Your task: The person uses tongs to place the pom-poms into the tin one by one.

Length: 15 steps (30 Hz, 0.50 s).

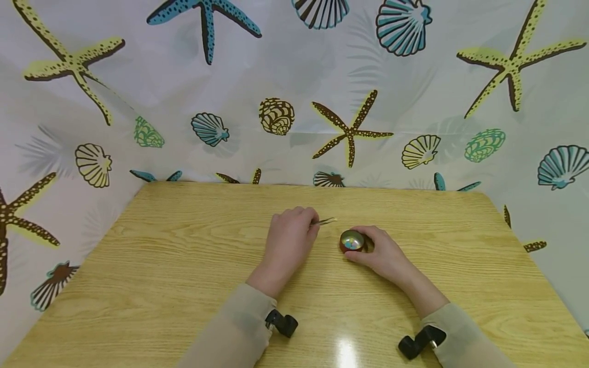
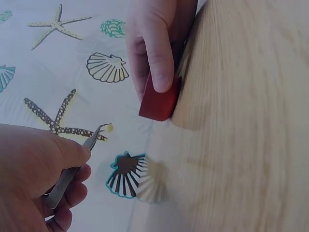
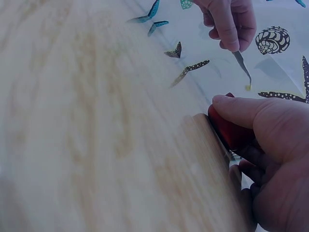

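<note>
My left hand (image 1: pixel 292 235) holds a pair of metal tweezers (image 2: pixel 67 181) with bent, pointed tips. Between those tips is a small yellow bead-like piece (image 2: pixel 109 128), held in the air above the table. Just to the right, my right hand (image 1: pixel 384 253) grips a small red bowl (image 2: pixel 159 102) by its side, thumb in front and fingers behind. The bowl's shiny metallic inside shows in the head view, with several small coloured pieces (image 1: pixel 352 244) at the bottom. The tweezers' tips are apart from the bowl, a little beyond and left of its rim.
Both hands work over a light wooden table (image 1: pixel 184 255). Behind it and along its sides hangs a white cloth (image 1: pixel 248 76) printed with starfish and shells. A black wrist mount (image 1: pixel 282 323) sits on the left sleeve, another mount (image 1: pixel 421 341) on the right.
</note>
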Motion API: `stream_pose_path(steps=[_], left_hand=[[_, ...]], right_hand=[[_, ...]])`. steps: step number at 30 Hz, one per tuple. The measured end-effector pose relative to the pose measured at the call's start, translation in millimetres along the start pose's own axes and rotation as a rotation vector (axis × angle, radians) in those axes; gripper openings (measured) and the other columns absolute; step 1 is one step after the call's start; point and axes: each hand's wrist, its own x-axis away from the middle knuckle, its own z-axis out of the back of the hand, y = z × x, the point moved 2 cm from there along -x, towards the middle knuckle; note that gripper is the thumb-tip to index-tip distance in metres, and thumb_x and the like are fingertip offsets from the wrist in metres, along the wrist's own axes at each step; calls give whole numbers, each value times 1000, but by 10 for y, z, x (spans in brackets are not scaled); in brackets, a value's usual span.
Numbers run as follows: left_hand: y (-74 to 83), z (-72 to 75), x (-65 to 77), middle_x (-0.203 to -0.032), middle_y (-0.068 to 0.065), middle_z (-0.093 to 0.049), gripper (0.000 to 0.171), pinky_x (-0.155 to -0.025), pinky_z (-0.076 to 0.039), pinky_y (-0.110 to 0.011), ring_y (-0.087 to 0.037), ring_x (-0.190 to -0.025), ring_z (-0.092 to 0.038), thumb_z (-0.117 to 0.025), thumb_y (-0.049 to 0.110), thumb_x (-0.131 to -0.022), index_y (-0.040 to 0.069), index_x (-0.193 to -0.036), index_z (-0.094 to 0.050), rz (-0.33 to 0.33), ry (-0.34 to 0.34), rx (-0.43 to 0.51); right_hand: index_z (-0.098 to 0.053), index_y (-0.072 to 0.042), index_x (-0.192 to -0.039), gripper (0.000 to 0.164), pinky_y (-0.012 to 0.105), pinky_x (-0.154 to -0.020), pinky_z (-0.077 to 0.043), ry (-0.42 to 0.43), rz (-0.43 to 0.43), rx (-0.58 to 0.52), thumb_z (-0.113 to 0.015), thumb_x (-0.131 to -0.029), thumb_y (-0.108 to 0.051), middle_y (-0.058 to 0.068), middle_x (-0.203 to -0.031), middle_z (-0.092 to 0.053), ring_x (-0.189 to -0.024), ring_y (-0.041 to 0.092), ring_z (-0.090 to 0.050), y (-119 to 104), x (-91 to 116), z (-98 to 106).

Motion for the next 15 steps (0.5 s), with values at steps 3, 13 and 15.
stream_pose_path(steps=[3,13,15], left_hand=[[63,14,6,-98,3,-74,5,-87,-52,-48,-22,-87,-66,-79,23,-107,18,-106,-77,-19,-2,-2],[257,24,39,-96,3,-73,4,-85,-53,-46,-22,-87,-68,-80,22,-105,18,-105,-77,-86,-22,-46],[284,16,53,-96,3,-73,5,-84,-53,-45,-23,-87,-68,-80,21,-105,18,-105,-77,-95,-28,-45]], right_hand=[[-65,-7,-149,62,61,-119,-39,2,-1,0,-88,-98,-33,16,-144,-65,-138,39,-56,4,-2,-1],[-63,-4,-150,63,61,-120,-39,-4,4,2,-87,-99,-33,18,-145,-65,-138,39,-57,15,-14,1],[-63,-3,-151,65,61,-120,-39,-7,6,2,-87,-99,-33,18,-147,-64,-140,40,-56,18,-15,5]])
